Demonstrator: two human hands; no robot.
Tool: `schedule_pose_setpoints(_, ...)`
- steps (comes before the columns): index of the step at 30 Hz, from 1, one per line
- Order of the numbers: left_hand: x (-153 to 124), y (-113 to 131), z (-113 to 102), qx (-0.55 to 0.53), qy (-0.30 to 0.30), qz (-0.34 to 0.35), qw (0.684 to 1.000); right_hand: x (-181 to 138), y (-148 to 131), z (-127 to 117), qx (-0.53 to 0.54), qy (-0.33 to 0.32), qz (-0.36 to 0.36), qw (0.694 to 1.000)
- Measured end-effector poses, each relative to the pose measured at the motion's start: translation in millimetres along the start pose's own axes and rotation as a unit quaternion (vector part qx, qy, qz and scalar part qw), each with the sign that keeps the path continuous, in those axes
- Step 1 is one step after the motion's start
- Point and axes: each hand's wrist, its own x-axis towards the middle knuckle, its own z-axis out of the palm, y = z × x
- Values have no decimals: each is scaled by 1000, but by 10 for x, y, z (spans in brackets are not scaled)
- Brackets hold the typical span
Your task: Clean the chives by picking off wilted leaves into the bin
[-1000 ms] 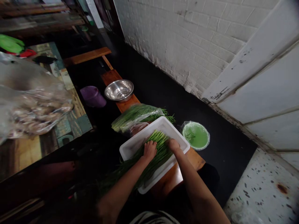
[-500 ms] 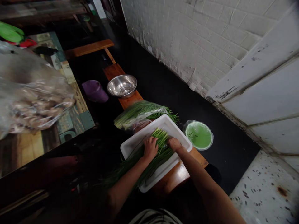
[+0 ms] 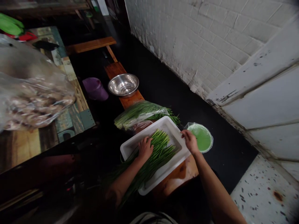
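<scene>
Your left hand (image 3: 145, 148) lies flat on the chives (image 3: 161, 148), fingers spread and unclenched, resting on the left side of the bundle. The chives lie slantwise in the white tray (image 3: 171, 129), cut ends toward the far right, leafy tails spilling over its near left rim. Your right hand (image 3: 191, 141) hangs over the tray's right rim, just beside the green bowl (image 3: 204, 140). Its fingers curl loosely, and you cannot tell whether they pinch anything. Beyond the tray lies a bagged bundle of greens (image 3: 140, 113), and farther off a steel bowl (image 3: 123, 84).
</scene>
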Motion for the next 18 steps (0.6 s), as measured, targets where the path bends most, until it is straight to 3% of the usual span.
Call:
schedule_pose_setpoints(2,40,-88,-19,2,-13,-17,1000,-10,205,-264,47,166,32,984)
schedule_pose_setpoints(4,121,-163,-19,0,-29,-30,999,4,498,-474,36,266,72,961)
schedule_pose_setpoints(7,318,-197,28,-6,-54,-38,998,68,869,-609,-48,221,146,963)
schedule_pose_setpoints(10,530,-143,120,-2,-82,-50,995,177,862,-530,-57,198,152,967)
schedule_pose_setpoints(13,635,-69,205,5,-101,-51,994,317,454,-281,10,195,23,981)
schedule_pose_setpoints(16,600,-21,225,12,-102,-36,994,471,-49,94,65,81,-76,992)
schedule_pose_setpoints(18,535,1,199,18,-99,-29,994,571,-285,353,64,2,-97,993)
